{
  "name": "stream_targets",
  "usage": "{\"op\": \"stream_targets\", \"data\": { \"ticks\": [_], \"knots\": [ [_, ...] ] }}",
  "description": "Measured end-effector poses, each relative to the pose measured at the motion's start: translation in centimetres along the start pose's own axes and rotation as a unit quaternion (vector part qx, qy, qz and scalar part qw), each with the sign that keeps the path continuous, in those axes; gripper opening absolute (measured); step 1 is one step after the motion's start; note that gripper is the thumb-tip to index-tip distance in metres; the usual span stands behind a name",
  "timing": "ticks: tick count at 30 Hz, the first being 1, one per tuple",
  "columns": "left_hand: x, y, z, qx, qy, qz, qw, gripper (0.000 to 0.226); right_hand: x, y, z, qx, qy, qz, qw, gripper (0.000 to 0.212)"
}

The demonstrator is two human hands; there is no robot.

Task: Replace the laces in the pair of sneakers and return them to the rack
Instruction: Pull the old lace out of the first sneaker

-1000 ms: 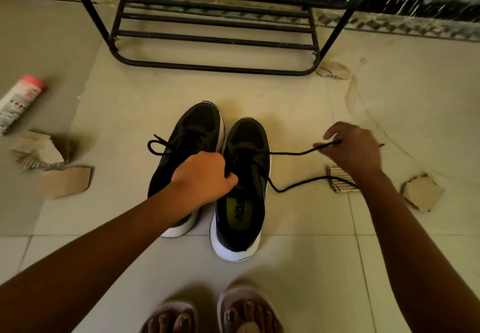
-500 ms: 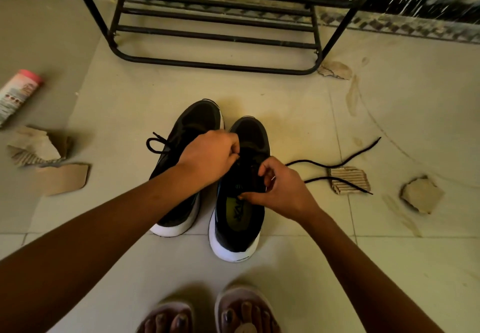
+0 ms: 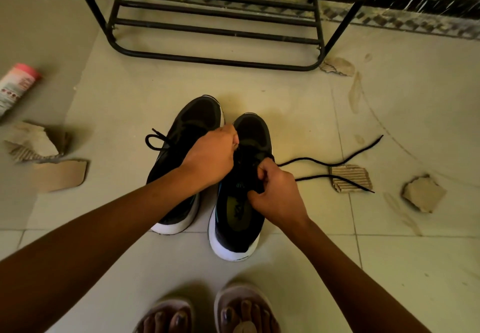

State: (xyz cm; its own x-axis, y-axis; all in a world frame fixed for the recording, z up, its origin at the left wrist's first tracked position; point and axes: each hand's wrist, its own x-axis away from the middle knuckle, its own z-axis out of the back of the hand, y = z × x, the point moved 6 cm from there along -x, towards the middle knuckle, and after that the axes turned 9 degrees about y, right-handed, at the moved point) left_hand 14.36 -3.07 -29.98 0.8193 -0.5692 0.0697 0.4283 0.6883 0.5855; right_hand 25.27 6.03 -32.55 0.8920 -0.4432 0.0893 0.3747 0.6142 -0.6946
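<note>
Right hand [image 3: 278, 195] curled, pinching black lace [image 3: 324, 162] at throat of right-side sneaker [image 3: 233, 231]. Lace ends trail right across tiled floor [image 3: 285, 94], one over cardboard scrap [image 3: 350, 177]. Left hand [image 3: 210, 156] fisted over same shoe's forefoot; cannot tell what it grips. Left-side sneaker [image 3: 197, 117], lace loop showing, just beside. Black metal rack [image 3: 215, 31] stands beyond toes.

Head view, looking steeply down, near floor [image 3: 389, 267], facing rack [image 3: 215, 16]
</note>
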Motion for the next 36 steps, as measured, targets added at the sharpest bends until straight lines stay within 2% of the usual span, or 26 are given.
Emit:
{"op": "stream_targets", "data": {
  "ticks": [4, 7, 11, 13, 15, 17, 18, 20, 22, 28, 30, 31, 32, 33, 34, 35, 36],
  "knots": [
    [-0.1, -0.2, 0.4, 0.047, 0.007, 0.016, 0.999, 0.006, 0.0, -0.1, -0.3, 0.024, -0.014, 0.010, 1.000, 0.026],
    [0.1, 0.2, -0.2, 0.102, -0.030, 0.026, 0.994, 0.005, -0.1, -0.1, -0.4, 0.034, -0.018, 0.013, 0.999, 0.027],
    [-0.1, 0.2, -0.5, 0.269, -0.066, 0.137, 0.951, 0.013, 0.0, -0.4, -0.4, 0.052, -0.014, 0.016, 0.998, 0.027],
    [-0.2, -0.1, -0.4, 0.311, -0.088, 0.169, 0.931, 0.022, 0.2, -0.6, -0.4, 0.055, -0.011, 0.016, 0.998, 0.025],
    [0.0, 0.1, 0.2, 0.273, -0.114, 0.124, 0.947, 0.026, 0.2, -0.8, -0.6, 0.058, -0.012, 0.014, 0.998, 0.023],
    [0.0, 0.7, 1.1, 0.150, -0.105, 0.029, 0.983, 0.029, 0.1, -0.8, -0.7, 0.069, -0.015, 0.010, 0.997, 0.022],
    [-0.2, 1.1, 1.8, 0.045, -0.068, -0.032, 0.996, 0.029, 0.0, -0.7, -0.7, 0.072, -0.016, 0.007, 0.997, 0.024],
    [-0.5, 2.2, 3.7, -0.150, 0.055, -0.128, 0.979, 0.031, -0.1, -0.5, -0.5, 0.067, -0.014, -0.003, 0.998, 0.031],
    [-0.9, 2.4, 5.7, -0.186, 0.152, -0.145, 0.960, 0.035, -0.1, -0.3, -0.3, 0.060, -0.014, -0.016, 0.998, 0.037],
    [-1.5, -0.1, 9.0, -0.062, 0.221, -0.055, 0.972, 0.032, -0.1, -0.5, -0.5, 0.062, -0.021, -0.023, 0.998, 0.039],
    [-1.9, -1.2, 8.7, 0.067, 0.215, 0.017, 0.974, 0.022, -0.2, -0.5, -0.6, 0.072, -0.024, -0.021, 0.997, 0.040],
    [-2.1, -1.8, 8.2, 0.195, 0.194, 0.087, 0.958, 0.017, -0.2, -0.5, -0.6, 0.074, -0.023, -0.021, 0.997, 0.039],
    [-2.2, -2.2, 7.5, 0.320, 0.166, 0.161, 0.919, 0.016, -0.2, -0.4, -0.7, 0.075, -0.023, -0.021, 0.997, 0.038],
    [-2.1, -2.4, 6.8, 0.399, 0.146, 0.220, 0.878, 0.020, -0.2, -0.3, -0.7, 0.076, -0.022, -0.022, 0.997, 0.038],
    [-2.0, -2.5, 6.6, 0.417, 0.141, 0.241, 0.865, 0.023, -0.2, -0.3, -0.7, 0.076, -0.023, -0.023, 0.997, 0.038],
    [-2.0, -2.3, 7.1, 0.368, 0.152, 0.221, 0.890, 0.022, -0.2, -0.3, -0.7, 0.076, -0.023, -0.024, 0.997, 0.039],
    [-2.0, -2.0, 8.0, 0.262, 0.177, 0.166, 0.934, 0.019, -0.2, -0.3, -0.7, 0.075, -0.024, -0.025, 0.997, 0.039]
  ]
}}
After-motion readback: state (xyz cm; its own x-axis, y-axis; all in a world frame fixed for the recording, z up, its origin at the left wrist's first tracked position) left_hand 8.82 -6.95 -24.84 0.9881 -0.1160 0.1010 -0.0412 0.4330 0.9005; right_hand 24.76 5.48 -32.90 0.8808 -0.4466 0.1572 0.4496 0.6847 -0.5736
